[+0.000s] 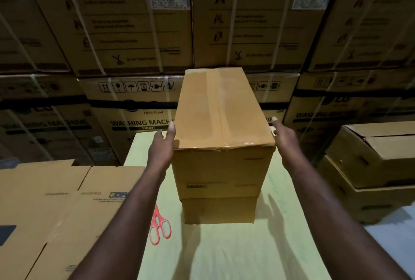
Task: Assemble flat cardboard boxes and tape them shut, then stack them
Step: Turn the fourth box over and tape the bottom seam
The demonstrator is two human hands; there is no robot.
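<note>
Cardboard taped box (pixel 220 111) is sitting stacked on a lower box (pixel 219 210) between straight-fingered left hand (pixel 163 142) and right hand (pixel 281 137), neither gripping; flat boxes (pixel 67 201) leftward are awaiting assembly.

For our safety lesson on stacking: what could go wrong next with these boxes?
1. The taped brown cardboard box tops a tall, narrow stack, with only the flat left hand and right hand at its sides; it may tip on release.
2. The red-handled scissors lie on the pale yellow table close to the left forearm; a sweep could knock them off.
</note>
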